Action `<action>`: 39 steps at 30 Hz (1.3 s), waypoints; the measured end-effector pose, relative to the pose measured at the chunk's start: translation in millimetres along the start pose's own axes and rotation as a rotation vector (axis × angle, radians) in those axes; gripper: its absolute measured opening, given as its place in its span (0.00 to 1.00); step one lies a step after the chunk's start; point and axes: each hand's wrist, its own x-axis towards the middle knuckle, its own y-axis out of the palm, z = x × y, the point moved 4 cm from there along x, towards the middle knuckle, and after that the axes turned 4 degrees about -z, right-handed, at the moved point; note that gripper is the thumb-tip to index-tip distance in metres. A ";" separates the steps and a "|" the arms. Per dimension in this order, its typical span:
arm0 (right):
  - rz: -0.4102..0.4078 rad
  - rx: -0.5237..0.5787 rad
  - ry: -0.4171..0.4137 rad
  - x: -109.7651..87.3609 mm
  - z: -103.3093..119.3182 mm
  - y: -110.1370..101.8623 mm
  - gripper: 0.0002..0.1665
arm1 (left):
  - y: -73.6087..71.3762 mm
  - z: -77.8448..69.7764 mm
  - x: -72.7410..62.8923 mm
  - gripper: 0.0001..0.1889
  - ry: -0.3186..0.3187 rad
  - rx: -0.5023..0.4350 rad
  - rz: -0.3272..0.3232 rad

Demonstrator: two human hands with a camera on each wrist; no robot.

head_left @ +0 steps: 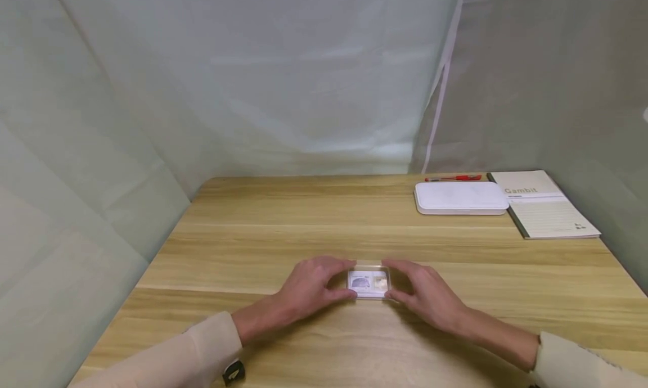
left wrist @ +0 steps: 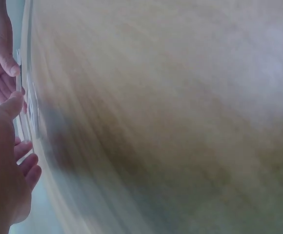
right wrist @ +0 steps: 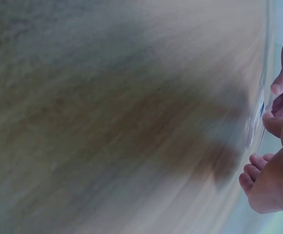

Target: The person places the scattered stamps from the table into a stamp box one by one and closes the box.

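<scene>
A small clear plastic lid-like piece (head_left: pixel 368 266) is held level at the middle front of the table, over a small flat case (head_left: pixel 361 285) with a white, blue-grey and beige printed face. My left hand (head_left: pixel 313 285) pinches the clear piece by its left end, thumb at the near corner and forefinger at the far one. At the right end my right hand (head_left: pixel 429 294) grips it the same way. Both wrist views catch it edge-on: in the left wrist view the clear piece (left wrist: pixel 19 78) is between the hands, with the flat case (left wrist: pixel 34 109) close below.
At the back right of the wooden table (head_left: pixel 283 219) lies a white oblong case (head_left: pixel 460 197). Behind it is a red pen (head_left: pixel 466 177), and a notebook (head_left: pixel 547 205) lies beside it. Pale cloth walls (head_left: pixel 304 79) enclose the table's back and sides.
</scene>
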 end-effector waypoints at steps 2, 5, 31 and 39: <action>0.001 -0.006 0.002 -0.8 0.2 0.8 0.37 | 0.1 -0.6 -0.9 0.32 0.008 0.005 -0.007; 0.006 -0.008 0.009 -1.4 0.1 2.1 0.36 | 0.3 -1.1 -2.4 0.32 0.026 0.018 -0.021; 0.009 -0.035 0.014 -3.4 -0.6 9.1 0.36 | 4.4 1.7 -6.9 0.34 0.039 0.112 -0.033; 0.009 -0.044 0.021 -3.9 -0.3 9.6 0.36 | 5.0 2.6 -6.7 0.33 0.038 0.120 -0.023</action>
